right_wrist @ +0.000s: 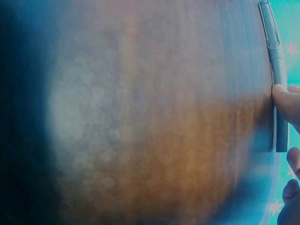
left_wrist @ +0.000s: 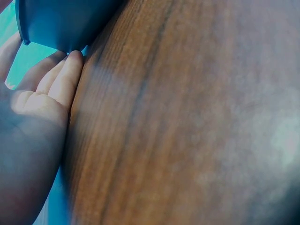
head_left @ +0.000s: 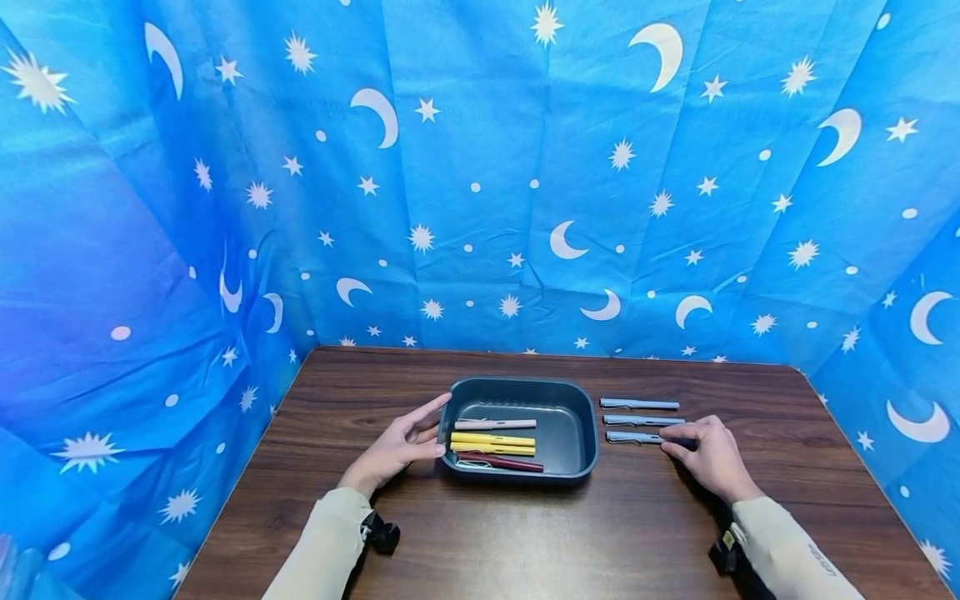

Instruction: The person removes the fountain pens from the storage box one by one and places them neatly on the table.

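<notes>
A dark grey rectangular tray (head_left: 519,477) stands mid-table, holding a pale pink pen (head_left: 517,424), yellow pens (head_left: 502,439) and a dark red pen (head_left: 517,463). At its left wall is my left hand (head_left: 397,450), fingers spread and fairly straight, touching the side; the left wrist view shows these fingers (left_wrist: 65,82) below the tray's outer wall (left_wrist: 65,23). To the tray's right, my right hand (head_left: 705,452) pinches the right end of the nearest blue-grey pen (head_left: 628,437). The right wrist view has the thumb (right_wrist: 287,103) against this clipped pen (right_wrist: 277,65).
Two more blue-grey pens, the farthest (head_left: 641,405) and the middle one (head_left: 637,420), lie parallel beyond the pinched one. The brown wood-grain table (head_left: 525,542) ends at a blue curtain (head_left: 480,208) with moons and stars, which also hangs at both sides.
</notes>
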